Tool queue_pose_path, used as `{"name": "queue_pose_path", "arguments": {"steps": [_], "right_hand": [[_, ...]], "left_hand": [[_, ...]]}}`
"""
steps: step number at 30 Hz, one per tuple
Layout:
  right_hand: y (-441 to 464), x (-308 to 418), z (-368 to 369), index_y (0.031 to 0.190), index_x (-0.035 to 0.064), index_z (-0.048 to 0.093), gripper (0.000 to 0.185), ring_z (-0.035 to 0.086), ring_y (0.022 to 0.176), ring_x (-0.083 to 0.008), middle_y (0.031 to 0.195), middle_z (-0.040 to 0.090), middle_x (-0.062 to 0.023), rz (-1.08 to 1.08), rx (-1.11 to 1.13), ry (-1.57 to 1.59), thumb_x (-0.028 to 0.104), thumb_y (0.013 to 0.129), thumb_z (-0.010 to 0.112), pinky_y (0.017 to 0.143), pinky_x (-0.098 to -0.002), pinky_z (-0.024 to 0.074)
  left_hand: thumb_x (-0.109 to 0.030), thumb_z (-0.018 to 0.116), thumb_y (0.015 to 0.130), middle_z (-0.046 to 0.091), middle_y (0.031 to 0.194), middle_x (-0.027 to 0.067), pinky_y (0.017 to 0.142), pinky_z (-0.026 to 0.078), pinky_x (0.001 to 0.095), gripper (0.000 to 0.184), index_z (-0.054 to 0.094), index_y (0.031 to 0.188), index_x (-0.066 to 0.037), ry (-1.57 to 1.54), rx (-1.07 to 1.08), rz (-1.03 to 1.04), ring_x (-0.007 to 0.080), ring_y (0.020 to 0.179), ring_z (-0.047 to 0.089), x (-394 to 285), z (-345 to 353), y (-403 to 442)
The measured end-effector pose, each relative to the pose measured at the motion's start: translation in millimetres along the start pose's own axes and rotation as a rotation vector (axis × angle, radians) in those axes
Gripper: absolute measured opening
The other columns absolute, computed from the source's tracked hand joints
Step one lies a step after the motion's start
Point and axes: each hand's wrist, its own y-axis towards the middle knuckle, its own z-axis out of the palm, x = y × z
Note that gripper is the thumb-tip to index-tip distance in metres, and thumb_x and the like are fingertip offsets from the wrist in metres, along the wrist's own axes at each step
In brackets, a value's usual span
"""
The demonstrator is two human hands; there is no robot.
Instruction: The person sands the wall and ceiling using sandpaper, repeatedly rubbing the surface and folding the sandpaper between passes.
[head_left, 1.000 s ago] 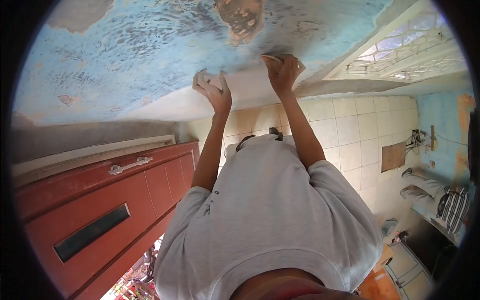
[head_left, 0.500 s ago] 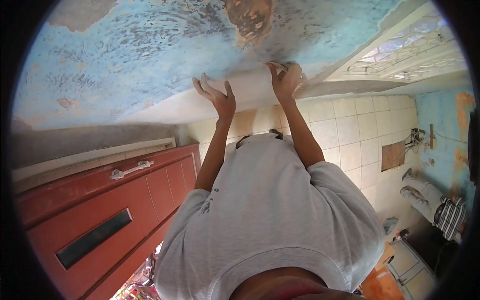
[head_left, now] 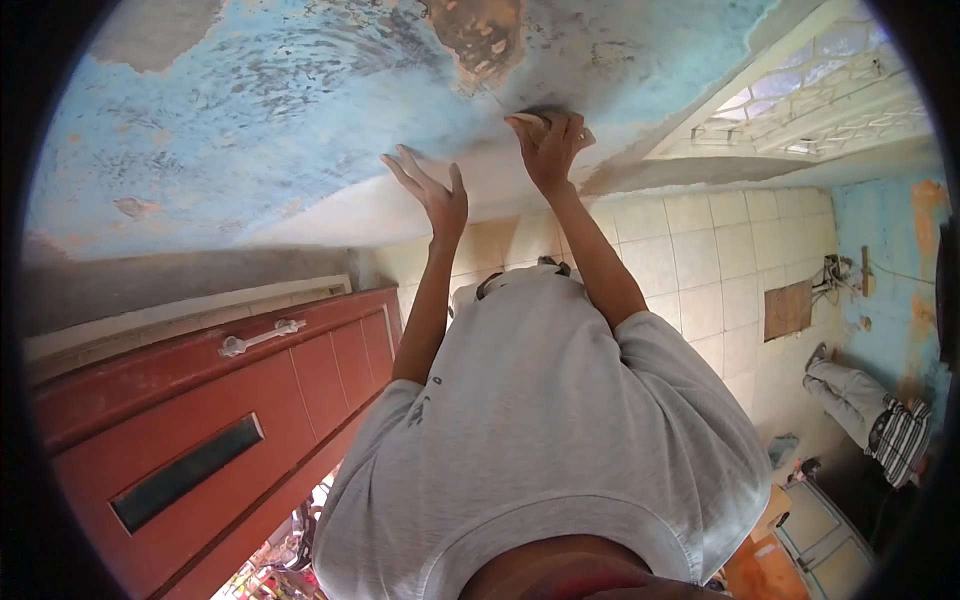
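Observation:
My right hand point(head_left: 549, 150) is closed around what looks like a folded, beige piece of sandpaper point(head_left: 586, 138), pressed to the wall. Fingers cover most of the piece, and a dark shadow lies just above it. The wall point(head_left: 300, 130) is worn light blue, with grey scuffed areas and a bare brown patch point(head_left: 482, 40) beyond the right hand. To the left, my left hand point(head_left: 436, 195) has its fingers spread, with the fingertips at the wall's surface and nothing held.
A red door point(head_left: 210, 430) with a handle point(head_left: 262, 338) stands at left. A grilled window point(head_left: 810, 90) is at upper right. Pale tiles point(head_left: 690, 260) cover the floor. Another person point(head_left: 870, 405) in a striped top is at far right, near a cabinet point(head_left: 820, 530).
My right hand has slid up and slightly left along the wall with the sandpaper. My left hand stays nearly in place, its fingers still spread.

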Motion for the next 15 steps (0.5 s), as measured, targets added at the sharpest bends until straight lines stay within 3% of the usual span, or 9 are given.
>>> {"name": "queue_pose_path", "arguments": {"steps": [5, 11, 15], "right_hand": [[-17, -21, 5, 0.110, -0.0032, 0.056, 0.064, 0.054, 0.101, -0.0431, 0.115, 0.049, -0.0217, 0.085, -0.002, -0.047, 0.047, 0.084, 0.086, 0.081, -0.0534, 0.0457], [-5, 9, -2, 0.111, -0.0047, 0.055, 0.066, 0.054, 0.104, -0.0432, 0.119, 0.048, -0.0222, -0.068, 0.047, -0.112, 0.047, 0.085, 0.086, 0.083, -0.0548, 0.0447], [-21, -22, 7, 0.111, -0.0037, 0.055, 0.066, 0.050, 0.105, -0.0411, 0.118, 0.048, -0.0215, 0.183, 0.032, 0.020, 0.048, 0.084, 0.086, 0.087, -0.0536, 0.0387]], "left_hand": [[-0.010, 0.073, 0.093, -0.016, 0.167, 0.0347, 0.127, 0.009, 0.0568, 0.100, 0.004, 0.165, 0.002, -0.049, 0.048, -0.028, 0.0509, 0.157, -0.006, 1, -8, -2], [-0.011, 0.070, 0.095, -0.017, 0.165, 0.0393, 0.126, 0.009, 0.0571, 0.099, 0.001, 0.165, 0.002, 0.009, 0.090, -0.014, 0.0541, 0.156, -0.009, 4, -9, -7], [-0.015, 0.069, 0.097, -0.018, 0.165, 0.0402, 0.126, 0.008, 0.0582, 0.100, -0.003, 0.166, 0.000, 0.019, 0.146, -0.052, 0.0550, 0.156, -0.010, 2, -12, -1]]}}
